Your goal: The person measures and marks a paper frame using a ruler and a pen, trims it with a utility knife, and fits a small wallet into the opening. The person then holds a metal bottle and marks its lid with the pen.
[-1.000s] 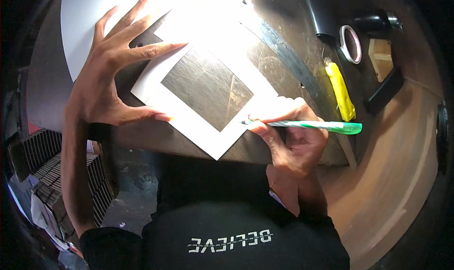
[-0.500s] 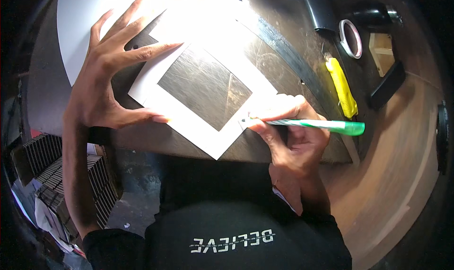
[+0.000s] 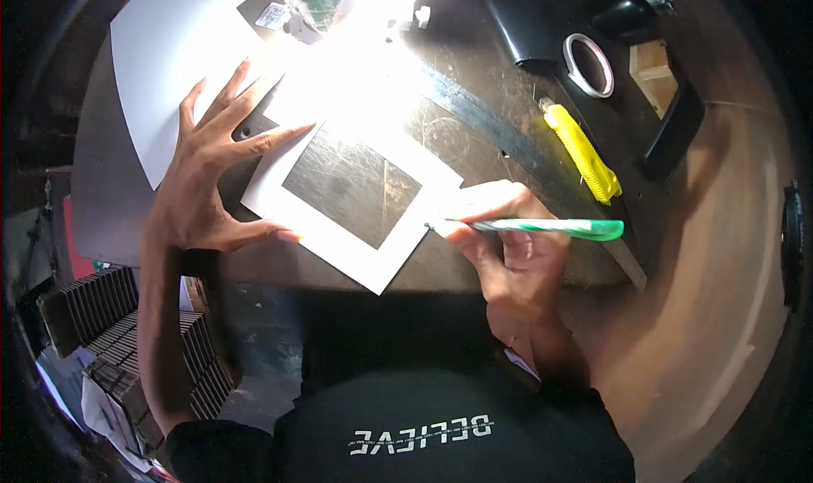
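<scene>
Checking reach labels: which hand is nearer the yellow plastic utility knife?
Right. The right hand, holding a green pen, sits just below-left of the yellow plastic utility knife; the left hand lies across the white card frame.

On the table [image 3: 508,102], the knife [image 3: 581,153] lies right of the frame [image 3: 339,237], tape roll [image 3: 589,64] behind.
</scene>
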A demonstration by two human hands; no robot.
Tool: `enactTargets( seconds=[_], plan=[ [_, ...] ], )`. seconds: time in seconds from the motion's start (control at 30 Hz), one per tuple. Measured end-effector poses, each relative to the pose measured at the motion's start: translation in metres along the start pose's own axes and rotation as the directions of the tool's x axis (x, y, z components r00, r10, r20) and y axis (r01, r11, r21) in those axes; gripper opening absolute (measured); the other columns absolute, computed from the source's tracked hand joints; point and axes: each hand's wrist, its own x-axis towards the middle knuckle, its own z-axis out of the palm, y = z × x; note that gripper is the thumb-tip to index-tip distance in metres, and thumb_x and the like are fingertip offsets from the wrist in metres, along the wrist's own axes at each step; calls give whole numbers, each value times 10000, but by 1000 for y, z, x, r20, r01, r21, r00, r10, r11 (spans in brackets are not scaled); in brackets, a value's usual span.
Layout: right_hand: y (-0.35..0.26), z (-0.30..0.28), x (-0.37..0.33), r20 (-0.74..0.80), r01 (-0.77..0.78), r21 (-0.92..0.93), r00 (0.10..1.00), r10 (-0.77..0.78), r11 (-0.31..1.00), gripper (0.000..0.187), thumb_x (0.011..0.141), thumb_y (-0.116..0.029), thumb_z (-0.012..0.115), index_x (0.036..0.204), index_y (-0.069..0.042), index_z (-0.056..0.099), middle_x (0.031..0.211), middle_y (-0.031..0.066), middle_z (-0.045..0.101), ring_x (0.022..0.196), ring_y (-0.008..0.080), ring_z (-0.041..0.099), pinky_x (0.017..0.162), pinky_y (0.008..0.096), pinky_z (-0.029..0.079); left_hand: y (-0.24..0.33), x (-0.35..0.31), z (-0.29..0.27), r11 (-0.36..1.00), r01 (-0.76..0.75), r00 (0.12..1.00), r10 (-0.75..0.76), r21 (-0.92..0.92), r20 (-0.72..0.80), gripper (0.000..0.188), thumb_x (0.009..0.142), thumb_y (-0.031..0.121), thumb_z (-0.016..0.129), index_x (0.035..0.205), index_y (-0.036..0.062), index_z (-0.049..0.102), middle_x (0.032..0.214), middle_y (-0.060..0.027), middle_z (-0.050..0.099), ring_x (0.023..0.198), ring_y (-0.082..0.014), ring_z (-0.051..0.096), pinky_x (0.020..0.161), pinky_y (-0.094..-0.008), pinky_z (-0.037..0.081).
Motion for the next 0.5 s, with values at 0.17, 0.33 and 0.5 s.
enactTargets(
  seconds=[0.17,0.33,0.5],
  plan=[
    [6,-4,3,114,-24,-163,993,43,986,150,867,76,727,976,23,638,953,108,672,903,159,671,827,292,532,1,5,4,1000,3,1000,-3,0,9,1050,455,793,827,1344,261,662,1542,-223,420,1516,-431,214,1184,-703,54],
    [15,3,5,-67,-14,-126,998,5,992,134,859,-40,780,905,-18,656,820,85,683,761,160,692,698,303,525,1,5,6,1000,-8,999,7,-18,-34,999,467,758,855,1322,273,679,1491,-222,489,1499,-439,262,1168,-718,50],
    [5,-5,6,72,-45,-205,996,61,978,153,880,89,715,986,39,616,943,97,673,890,134,660,851,278,529,-1,7,4,1000,-17,999,16,-18,-28,994,465,742,867,1316,263,684,1498,-226,480,1505,-435,249,1160,-726,53]
  ],
)
